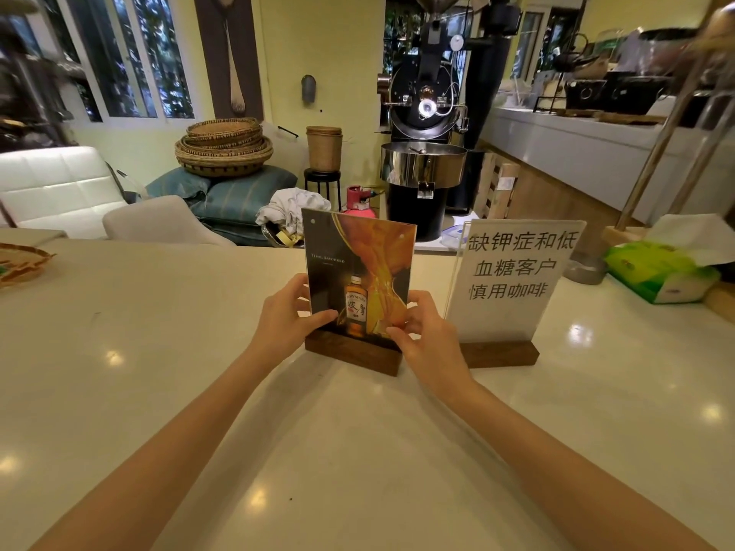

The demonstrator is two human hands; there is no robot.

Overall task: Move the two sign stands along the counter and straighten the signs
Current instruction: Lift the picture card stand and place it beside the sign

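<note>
Two sign stands sit side by side on the pale counter (199, 371). The left one holds a dark whisky advert sign (358, 264) in clear acrylic, set in a wooden base (352, 353). My left hand (286, 312) grips the sign's lower left edge and my right hand (421, 332) grips its lower right edge. The sign leans slightly to the left. To its right stands a white sign with black Chinese text (513, 272) in its own wooden base (501, 353), tilted a little; neither hand touches it.
A green tissue pack (660, 272) lies at the right of the counter beside a metal pole base (584, 268). A woven tray (20, 264) sits at the left edge. Beyond the counter are a black coffee roaster (423, 153), chairs and stacked baskets (224, 147).
</note>
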